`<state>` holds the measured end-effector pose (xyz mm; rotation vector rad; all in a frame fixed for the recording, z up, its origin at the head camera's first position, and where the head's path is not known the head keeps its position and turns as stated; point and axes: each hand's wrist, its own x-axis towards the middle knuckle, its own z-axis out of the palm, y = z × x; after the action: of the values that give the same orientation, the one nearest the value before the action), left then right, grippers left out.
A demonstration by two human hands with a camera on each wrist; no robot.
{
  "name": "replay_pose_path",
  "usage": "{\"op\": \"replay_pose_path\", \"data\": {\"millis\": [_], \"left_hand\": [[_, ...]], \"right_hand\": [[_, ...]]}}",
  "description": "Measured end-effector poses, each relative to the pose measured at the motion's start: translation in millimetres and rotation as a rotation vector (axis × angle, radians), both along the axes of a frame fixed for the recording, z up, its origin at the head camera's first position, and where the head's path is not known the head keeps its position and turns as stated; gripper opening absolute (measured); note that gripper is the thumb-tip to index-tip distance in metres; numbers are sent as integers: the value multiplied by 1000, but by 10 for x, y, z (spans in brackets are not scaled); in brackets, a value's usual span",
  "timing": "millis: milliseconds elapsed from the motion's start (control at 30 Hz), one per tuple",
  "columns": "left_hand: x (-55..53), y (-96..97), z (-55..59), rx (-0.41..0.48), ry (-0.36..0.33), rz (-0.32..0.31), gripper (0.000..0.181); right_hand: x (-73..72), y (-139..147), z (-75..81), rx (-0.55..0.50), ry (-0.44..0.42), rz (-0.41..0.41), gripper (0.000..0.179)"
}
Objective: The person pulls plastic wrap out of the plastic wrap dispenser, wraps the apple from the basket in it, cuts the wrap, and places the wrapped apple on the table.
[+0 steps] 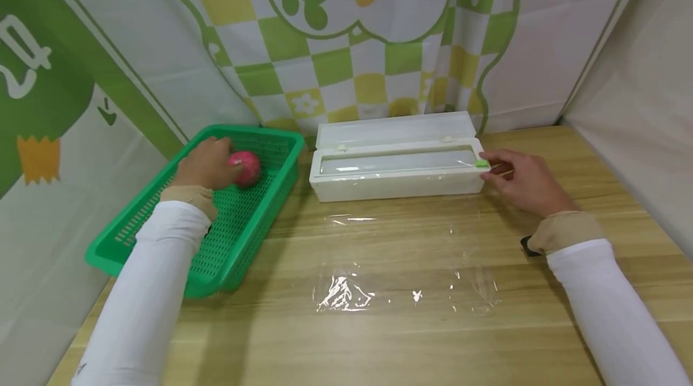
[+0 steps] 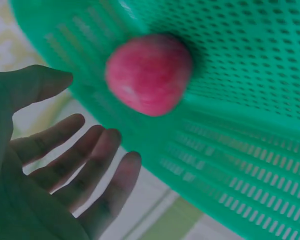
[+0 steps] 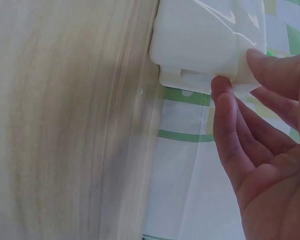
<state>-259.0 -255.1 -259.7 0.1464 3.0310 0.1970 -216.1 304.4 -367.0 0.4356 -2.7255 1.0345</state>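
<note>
My left hand (image 1: pixel 203 163) is over the green basket (image 1: pixel 271 227), its fingers spread a little and nothing in them. Beside it in the basket lies a round pinkish-red fruit (image 1: pixel 247 169), apple-like in shape. The left wrist view shows a gap between the fingertips (image 2: pixel 131 161) and the fruit (image 2: pixel 150 75). My right hand (image 1: pixel 527 181) holds the right end of a white cling film box (image 1: pixel 397 186), thumb and fingertips at its corner near a green slider (image 1: pixel 482 163). The box's lid (image 1: pixel 395 128) stands raised at the back.
A clear sheet of cling film (image 1: pixel 400 260) runs from the box across the wooden table (image 1: pixel 400 350), with shiny wrinkles at its near edge. Behind the box hangs a checked curtain (image 1: pixel 346 67). A white side panel (image 1: pixel 639 103) borders the table on the right.
</note>
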Motion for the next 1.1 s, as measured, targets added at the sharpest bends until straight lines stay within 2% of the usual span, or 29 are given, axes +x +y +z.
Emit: {"op": "replay_pose_path", "data": {"millis": [267, 367, 500, 633, 833, 933, 1100], "left_hand": [[-253, -159, -192, -49, -72, -22, 58], [-330, -182, -244, -59, -93, -30, 68], [-421, -204, -287, -29, -123, -22, 80], [-498, -237, -327, 1, -147, -19, 86], [-492, -304, -374, -3, -195, -11, 99], [-455, -345, -406, -21, -217, 8, 101], [-365, -447, -461, -45, -211, 22, 98]], "right_hand": [[1, 39, -31, -75, -95, -30, 51], [-9, 48, -56, -81, -59, -6, 51], [-19, 49, -62, -62, 17, 10, 46], [-28, 30, -39, -64, 31, 7, 43], [-48, -41, -34, -61, 25, -2, 42], [-72, -103, -38, -45, 23, -7, 43], [-98, -213, -44, -47, 28, 10, 44]]}}
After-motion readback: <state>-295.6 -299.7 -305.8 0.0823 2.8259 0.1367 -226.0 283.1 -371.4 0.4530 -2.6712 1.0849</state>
